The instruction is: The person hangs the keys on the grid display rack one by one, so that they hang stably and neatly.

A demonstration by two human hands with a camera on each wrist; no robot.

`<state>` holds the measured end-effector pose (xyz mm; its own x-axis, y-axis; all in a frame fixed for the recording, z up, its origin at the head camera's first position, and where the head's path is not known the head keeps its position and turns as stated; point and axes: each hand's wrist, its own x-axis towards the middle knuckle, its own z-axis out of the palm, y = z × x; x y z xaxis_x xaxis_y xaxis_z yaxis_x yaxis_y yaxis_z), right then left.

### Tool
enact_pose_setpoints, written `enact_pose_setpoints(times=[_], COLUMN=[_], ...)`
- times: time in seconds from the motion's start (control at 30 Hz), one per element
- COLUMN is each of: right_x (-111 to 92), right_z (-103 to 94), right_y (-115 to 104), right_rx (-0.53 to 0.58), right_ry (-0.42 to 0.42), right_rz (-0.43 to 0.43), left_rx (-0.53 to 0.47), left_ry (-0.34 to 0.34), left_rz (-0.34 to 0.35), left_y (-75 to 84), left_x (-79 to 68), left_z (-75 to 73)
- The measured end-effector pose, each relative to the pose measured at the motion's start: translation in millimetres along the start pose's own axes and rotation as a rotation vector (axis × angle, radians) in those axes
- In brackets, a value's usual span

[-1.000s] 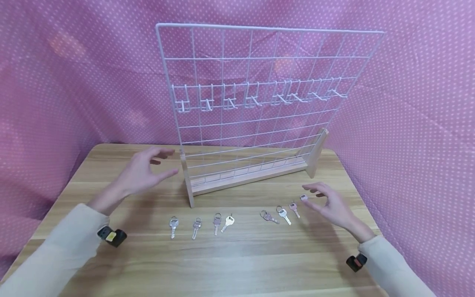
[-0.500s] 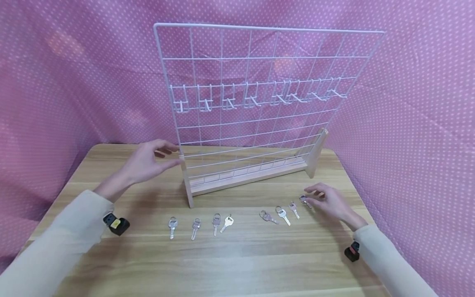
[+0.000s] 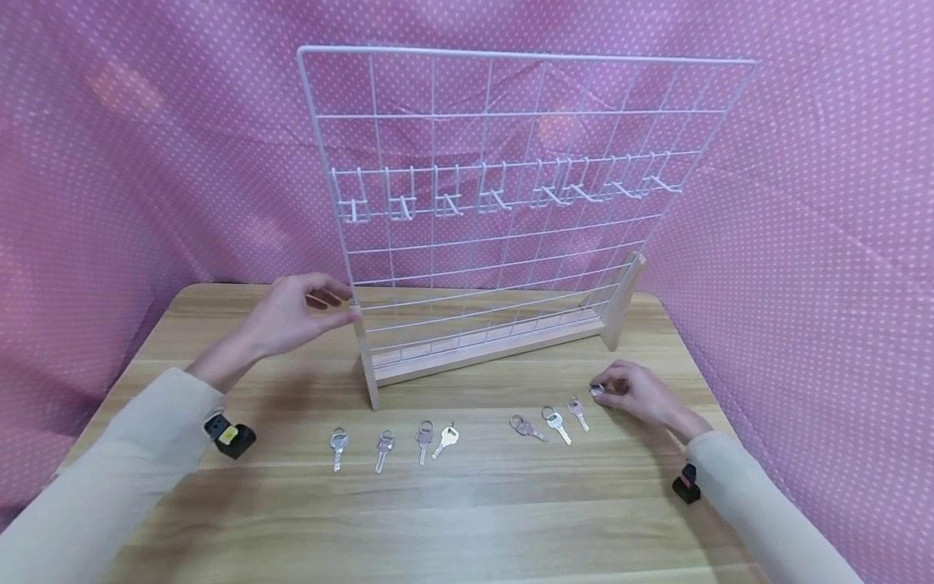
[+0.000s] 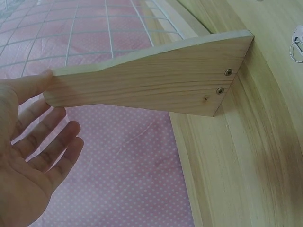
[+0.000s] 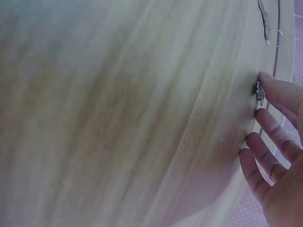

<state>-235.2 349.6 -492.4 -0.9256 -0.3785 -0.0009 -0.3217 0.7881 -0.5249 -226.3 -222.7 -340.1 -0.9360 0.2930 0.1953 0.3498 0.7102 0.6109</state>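
Note:
My left hand [image 3: 288, 316] pinches the top of the wooden side support [image 4: 151, 78] of a white wire grid rack [image 3: 467, 55], thumb on one edge and index finger on the other. Its other fingers hang free. At the right of the table, my right hand [image 3: 645, 399] has its thumb and index finger around a small silver key [image 5: 259, 92], which lies at the table surface. Most of that key is hidden by the fingers in the head view. Beside it lie a slim key [image 3: 577, 412], a silver key [image 3: 556, 422] and a darker key [image 3: 531, 427], each with a ring.
Further left on the wooden table [image 3: 467, 527] lie a silver key [image 3: 339, 444], two more ringed keys and a gold-toned key [image 3: 447, 438]. Several white hooks [image 3: 496, 199] hang in a row on the grid. Pink dotted cloth [image 3: 817, 203] surrounds the table.
My left hand has moved right and up onto the rack's wooden support, and the rack's left side has shifted slightly left. My right hand's fingers have closed in on the rightmost key.

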Motion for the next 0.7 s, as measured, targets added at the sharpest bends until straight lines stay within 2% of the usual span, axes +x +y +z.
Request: enact_pose_setpoints(times=[0.4, 0.7], right_x=[9.8, 9.4], right_z=[-4.7, -4.6], right_y=[-2.8, -1.8], right_rx=[-0.045, -0.087], right_ry=[-0.042, -0.011], right_rz=[-0.056, -0.057], left_rx=[0.004, 0.003], left_ry=[-0.013, -0.017], left_rz=[-0.013, -0.021], left_y=[-0.7, 0.5], left_x=[1.7, 0.8], left_z=[-1.3, -1.8])
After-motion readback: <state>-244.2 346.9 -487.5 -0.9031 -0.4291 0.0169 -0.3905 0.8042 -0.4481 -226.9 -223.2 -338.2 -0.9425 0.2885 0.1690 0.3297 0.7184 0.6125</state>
